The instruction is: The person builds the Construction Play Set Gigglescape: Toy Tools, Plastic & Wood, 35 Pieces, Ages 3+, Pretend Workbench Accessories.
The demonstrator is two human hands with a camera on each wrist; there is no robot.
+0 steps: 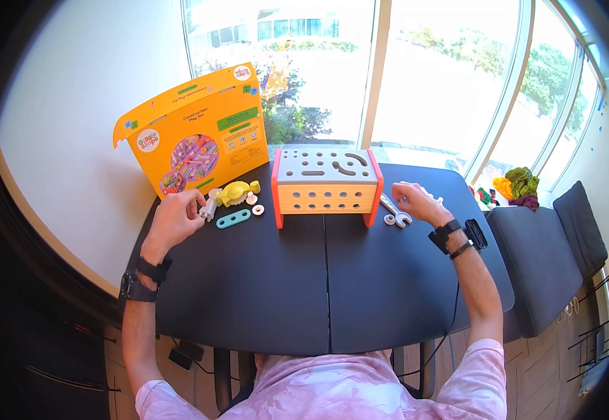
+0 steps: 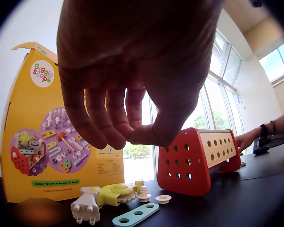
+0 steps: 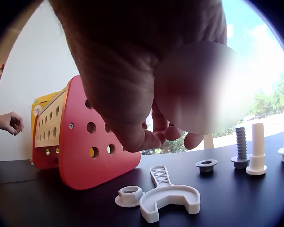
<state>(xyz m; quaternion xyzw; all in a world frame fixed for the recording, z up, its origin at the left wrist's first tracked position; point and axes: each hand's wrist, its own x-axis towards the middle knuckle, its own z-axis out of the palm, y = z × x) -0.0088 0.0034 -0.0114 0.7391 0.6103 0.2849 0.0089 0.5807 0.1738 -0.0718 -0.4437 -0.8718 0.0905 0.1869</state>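
Head: the toolbox (image 1: 328,197) stands between left hand (image 1: 175,218) and right hand (image 1: 421,204). Left wrist: the hand, loosely curled, empty, hangs above the white piece (image 2: 86,202). Right wrist: likewise curled and empty, the hand hovers near the wrench (image 3: 168,191).

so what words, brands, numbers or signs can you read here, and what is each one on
"Giggle scape": white circle on the yellow box
"Construction Play Set": front of the yellow box
"Toolbox Flips Over to Become Tool Bench": green strip low on the yellow box
Too small to read surely: the larger green label, the other fine print and the upside-down print on the flap
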